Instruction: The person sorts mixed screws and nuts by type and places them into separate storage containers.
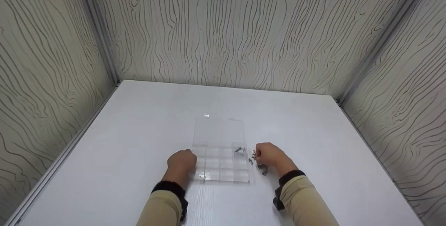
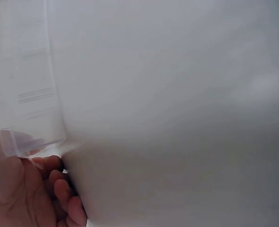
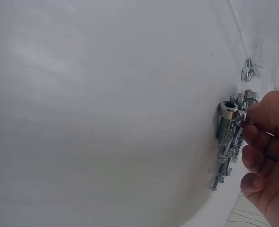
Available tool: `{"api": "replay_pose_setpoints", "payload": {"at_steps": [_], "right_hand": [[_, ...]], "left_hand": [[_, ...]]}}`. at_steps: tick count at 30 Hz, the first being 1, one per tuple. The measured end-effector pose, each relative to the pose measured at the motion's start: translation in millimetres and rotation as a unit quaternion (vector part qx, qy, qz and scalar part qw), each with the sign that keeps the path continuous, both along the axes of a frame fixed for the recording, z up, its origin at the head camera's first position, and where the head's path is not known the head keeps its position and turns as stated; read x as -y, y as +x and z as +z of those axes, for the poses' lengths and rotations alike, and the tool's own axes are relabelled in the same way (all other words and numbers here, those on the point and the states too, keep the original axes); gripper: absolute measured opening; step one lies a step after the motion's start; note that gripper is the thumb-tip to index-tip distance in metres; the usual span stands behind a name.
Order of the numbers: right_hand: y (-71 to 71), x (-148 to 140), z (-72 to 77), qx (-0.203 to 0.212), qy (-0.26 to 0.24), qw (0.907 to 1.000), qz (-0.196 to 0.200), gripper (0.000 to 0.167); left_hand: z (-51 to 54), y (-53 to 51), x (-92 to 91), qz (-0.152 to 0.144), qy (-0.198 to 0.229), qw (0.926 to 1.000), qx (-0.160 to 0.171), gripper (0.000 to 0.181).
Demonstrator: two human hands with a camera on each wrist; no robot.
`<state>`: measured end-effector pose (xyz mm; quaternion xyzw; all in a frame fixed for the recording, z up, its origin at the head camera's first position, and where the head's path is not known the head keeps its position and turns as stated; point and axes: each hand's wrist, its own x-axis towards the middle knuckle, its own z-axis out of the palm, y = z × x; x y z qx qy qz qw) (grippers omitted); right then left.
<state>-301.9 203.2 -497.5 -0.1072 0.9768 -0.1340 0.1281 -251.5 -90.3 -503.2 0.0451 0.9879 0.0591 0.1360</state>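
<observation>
Metal fasteners (image 3: 224, 126) lie heaped on the smooth white tabletop (image 1: 139, 121), just beside the right edge of a clear plastic box (image 1: 226, 165). They are hard, shiny and silvery, a few with a brassy tint; the thickest has a cylindrical head with a round recess and a ridged, threaded shank, and slimmer screws jut from one end of the heap. The right hand (image 1: 273, 157) has its fingers curled, thumb and forefinger pinching a small piece in the heap, mostly hidden by the fingertips. The left hand (image 1: 182, 163) grips the left edge of the box, its thumb showing blurrily through the see-through wall. Thin, glossy dividers split the box into rectangular compartments, and its flat transparent lid (image 1: 219, 130) lies open on the far side. In the far right compartment sit a few loose screws (image 1: 238, 149), one dark and long. From the head view the right hand covers part of the heap. Both forearms wear tan sleeves (image 1: 160, 206) and black wrist bands (image 1: 170, 187). Pale panels (image 1: 223, 27) with dark, wavy wood-grain lines rise round the table, joined by grey corner posts (image 1: 97, 34).
</observation>
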Motion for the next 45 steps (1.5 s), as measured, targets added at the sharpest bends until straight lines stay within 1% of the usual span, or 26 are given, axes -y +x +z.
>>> {"api": "replay_pose_setpoints", "payload": {"at_steps": [3, 6, 10, 13, 16, 19, 23, 27, 31, 35, 39, 41, 45], "right_hand": [[-2.8, 1, 3.3, -0.02, -0.03, 0.9993, -0.001, 0.012], [-3.9, 6, 9.3, -0.055, -0.065, 0.9964, -0.003, 0.01], [-3.2, 15, 17.7, -0.106, -0.106, 0.9887, 0.001, 0.008], [-3.1, 23, 20.0, -0.128, -0.121, 0.9843, 0.01, 0.009], [-2.9, 30, 18.6, -0.135, -0.119, 0.9835, 0.02, 0.01], [-2.1, 34, 14.1, -0.142, -0.099, 0.9842, 0.038, 0.01], [-0.4, 37, 8.4, -0.152, -0.066, 0.9844, 0.059, 0.006], [0.6, 38, 7.6, -0.149, -0.054, 0.9854, 0.062, 0.004], [0.8, 39, 8.0, -0.143, -0.052, 0.9868, 0.057, 0.005], [0.4, 37, 7.2, -0.144, -0.054, 0.9863, 0.06, 0.006], [0.5, 35, 7.2, -0.145, -0.072, 0.9846, 0.065, 0.006], [1.1, 33, 8.1, -0.148, -0.081, 0.9835, 0.065, 0.006], [1.5, 28, 10.6, -0.154, -0.093, 0.9822, 0.053, 0.009]], "left_hand": [[-0.2, -0.5, 0.7, -0.001, 0.003, 1.0, 0.003, 0.02], [-0.8, -0.7, 1.3, -0.002, 0.002, 1.0, 0.004, 0.02], [-1.5, -0.6, 1.6, -0.003, 0.004, 1.0, 0.0, 0.018], [-2.2, -0.7, 1.8, -0.003, 0.008, 1.0, -0.003, 0.018], [-3.0, -1.0, 2.0, -0.002, 0.01, 0.9999, -0.011, 0.017], [-3.4, -1.2, 2.2, 0.001, 0.011, 0.9998, -0.016, 0.017], [-2.9, -1.7, 1.2, -0.004, 0.006, 1.0, -0.002, 0.024], [-2.2, -1.9, 0.9, -0.005, 0.0, 0.9999, 0.01, 0.026], [-2.1, -2.0, 1.9, -0.001, 0.003, 1.0, 0.004, 0.021], [-1.3, -1.5, 2.2, -0.002, 0.008, 1.0, 0.0, 0.019], [-1.1, -1.4, 2.1, -0.002, 0.015, 0.9999, 0.004, 0.027], [-1.4, -1.6, 1.8, 0.0, 0.017, 0.9998, 0.004, 0.028], [-2.4, -1.4, 1.8, 0.001, 0.017, 0.9999, -0.002, 0.021]]}}
